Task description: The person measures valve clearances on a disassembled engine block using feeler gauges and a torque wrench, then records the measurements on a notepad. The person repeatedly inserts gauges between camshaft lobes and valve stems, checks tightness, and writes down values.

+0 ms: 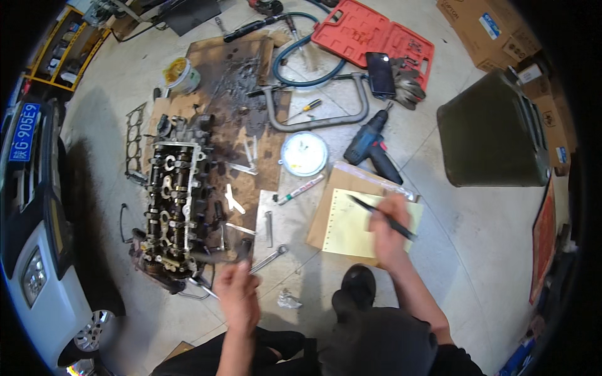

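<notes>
The person crouches on the workshop floor [476,250], both forearms entering from the lower edge of the frame.

Right hand [387,229], right of centre: fingers closed on a dark pen [382,217], its tip over the upper left part of a yellow sheet [357,229]. The sheet lies on a brown cardboard folder [329,200].

Left hand [237,294], lower centre: blurred. It appears to grip a dark tool [243,250] at its upper end, but whether the fingers are fully clamped cannot be told. A combination wrench [271,257] lies just beside it.

The cylinder head [170,207] sits left of centre on oil-stained cardboard [238,81], near the left hand. A head gasket [134,138] lies at its upper left.

Other items: a white round lid [304,153] and a blue cordless drill [370,145] at centre; a marker [301,189] below the lid; a red tool case [370,34] and grey gloves [407,84] at the top; a white car [31,250] at the left edge.

Judgement: writing would go better with the sheet steadied flat and the oily hand kept off it; parts should be checked one at a time against the note.
</notes>
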